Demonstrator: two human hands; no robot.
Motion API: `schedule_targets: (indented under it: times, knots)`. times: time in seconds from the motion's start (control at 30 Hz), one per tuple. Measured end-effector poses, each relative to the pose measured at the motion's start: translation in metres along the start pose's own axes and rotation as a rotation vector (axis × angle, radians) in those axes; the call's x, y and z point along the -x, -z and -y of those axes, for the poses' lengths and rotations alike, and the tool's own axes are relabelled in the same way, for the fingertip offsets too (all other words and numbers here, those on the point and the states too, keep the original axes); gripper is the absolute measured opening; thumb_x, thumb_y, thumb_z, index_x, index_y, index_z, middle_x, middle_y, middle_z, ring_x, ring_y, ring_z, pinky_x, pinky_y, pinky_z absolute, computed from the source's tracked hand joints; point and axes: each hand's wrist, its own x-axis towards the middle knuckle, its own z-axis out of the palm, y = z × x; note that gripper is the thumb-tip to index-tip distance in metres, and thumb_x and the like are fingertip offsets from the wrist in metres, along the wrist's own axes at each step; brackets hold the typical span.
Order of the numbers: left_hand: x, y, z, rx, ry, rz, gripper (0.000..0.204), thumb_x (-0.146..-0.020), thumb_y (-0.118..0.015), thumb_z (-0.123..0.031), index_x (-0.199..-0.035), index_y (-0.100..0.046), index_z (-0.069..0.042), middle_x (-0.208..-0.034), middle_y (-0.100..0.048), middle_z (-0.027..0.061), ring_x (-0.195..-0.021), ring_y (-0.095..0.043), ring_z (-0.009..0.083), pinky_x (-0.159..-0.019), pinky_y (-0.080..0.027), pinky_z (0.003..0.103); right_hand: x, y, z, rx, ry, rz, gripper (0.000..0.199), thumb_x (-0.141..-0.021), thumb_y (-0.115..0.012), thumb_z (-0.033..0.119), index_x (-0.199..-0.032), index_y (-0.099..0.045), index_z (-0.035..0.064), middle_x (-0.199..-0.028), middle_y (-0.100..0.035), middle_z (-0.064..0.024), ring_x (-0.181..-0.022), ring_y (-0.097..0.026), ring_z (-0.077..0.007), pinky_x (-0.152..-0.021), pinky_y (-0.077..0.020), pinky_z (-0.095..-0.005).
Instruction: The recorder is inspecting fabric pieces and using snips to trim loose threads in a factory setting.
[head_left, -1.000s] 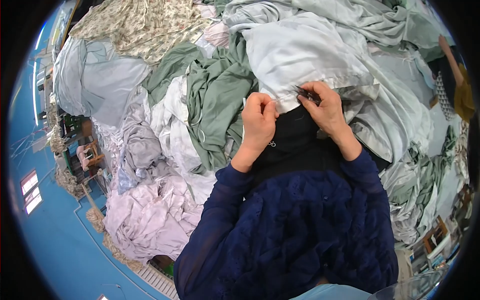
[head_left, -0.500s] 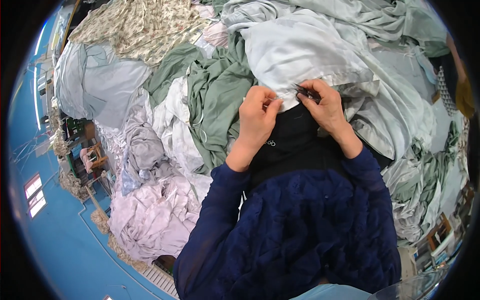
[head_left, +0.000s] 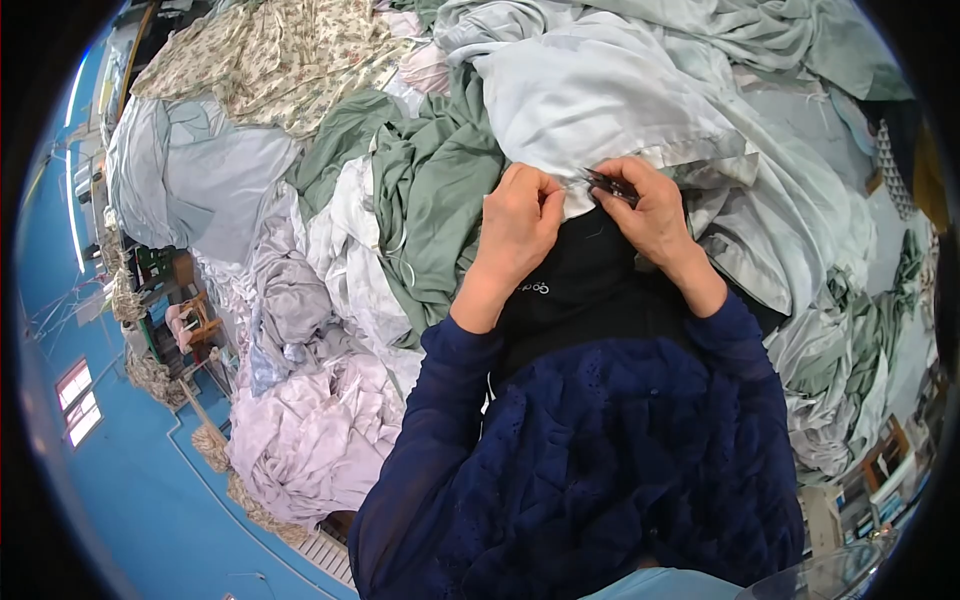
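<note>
Pale blue-white satin fabric (head_left: 580, 105) spreads out beyond my hands, and its near edge comes down between them onto my black-covered lap (head_left: 575, 260). My left hand (head_left: 515, 225) is closed in a pinch at this edge, the thumb pressed against the fingers. In my right hand (head_left: 652, 215) is a pair of small black thread snips (head_left: 612, 188), the tips pointing left toward the pinched edge. A small gap separates the two hands. What lies right under the left fingertips is hidden.
Green cloth (head_left: 430, 180) lies heaped left of my hands, with a lilac pile (head_left: 315, 430) nearer me and floral fabric (head_left: 270, 60) at the far left. More pale green cloth (head_left: 840, 370) hangs at the right. Blue floor (head_left: 150, 490) shows at the left.
My left hand has shifted slightly right and its fingers have curled tighter at the fabric edge. My right hand stays nearly in place with the snips.
</note>
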Motion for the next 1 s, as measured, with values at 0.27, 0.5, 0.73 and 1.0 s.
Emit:
schedule_targets:
  times: [0.27,0.5,0.73,1.0]
  knots:
    - [0.020,-0.002,0.000,0.078,0.088,-0.014,0.013,-0.082,-0.065,0.001,-0.084,-0.053,-0.001,-0.077,-0.054,0.0119,-0.064,-0.057,0.0243,-0.058,-0.046,0.033,0.000,0.001,0.003,0.040,0.024,-0.002,0.024,-0.080,-0.072,0.000,-0.103,-0.066,0.0038,-0.086,-0.064,-0.0074,-0.073,-0.063,-0.0172,-0.064,-0.0487,-0.0278]
    - [0.037,-0.004,0.015,0.265,0.083,-0.010,0.011,-0.090,-0.059,0.002,-0.086,-0.050,-0.002,-0.083,-0.052,0.0037,-0.059,-0.052,0.0078,-0.053,-0.043,0.021,-0.001,0.008,0.015,0.113,0.072,0.019,0.028,-0.078,-0.074,0.002,-0.105,-0.065,0.0048,-0.086,-0.064,-0.0092,-0.073,-0.064,-0.0209,-0.064,-0.0499,-0.0290]
    - [0.039,-0.004,0.016,0.337,0.063,-0.025,0.011,-0.092,-0.059,0.002,-0.087,-0.049,-0.002,-0.086,-0.052,0.0038,-0.060,-0.052,0.0072,-0.053,-0.043,0.021,-0.004,0.011,0.025,0.419,0.391,0.090,0.037,-0.070,-0.079,0.012,-0.105,-0.068,0.0105,-0.082,-0.061,-0.0052,-0.071,-0.062,-0.0242,-0.059,-0.0492,-0.0334]
    - [0.039,-0.005,0.015,0.360,0.071,-0.029,0.012,-0.092,-0.059,0.003,-0.087,-0.049,-0.002,-0.089,-0.052,0.0043,-0.060,-0.053,0.0074,-0.054,-0.044,0.021,-0.009,0.000,0.028,0.443,0.471,0.051,0.034,-0.070,-0.079,0.013,-0.103,-0.069,0.0128,-0.081,-0.061,-0.0029,-0.073,-0.062,-0.0230,-0.059,-0.0494,-0.0333]
